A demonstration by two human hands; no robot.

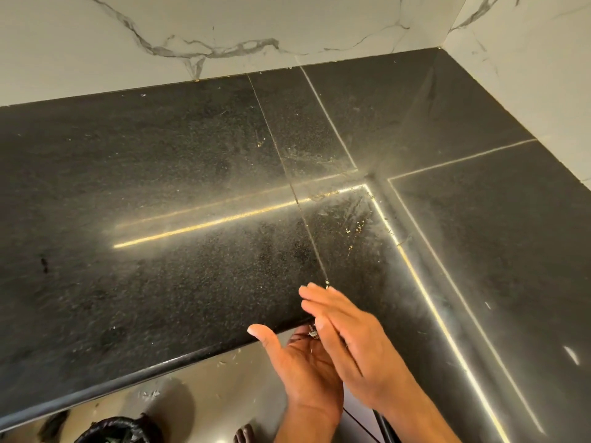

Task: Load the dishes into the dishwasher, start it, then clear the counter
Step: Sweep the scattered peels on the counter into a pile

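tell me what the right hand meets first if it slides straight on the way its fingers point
Probably the few crumbs at the fingertips of the right hand, then bare black counter; depth is hard to judge.

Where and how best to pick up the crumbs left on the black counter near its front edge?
No grip: the crumbs are fine and flat on the counter, too small to pinch. Sweep with the flat right hand from the far side toward the front edge, into the cupped left hand held just below the lip. Both hands already sit that way.
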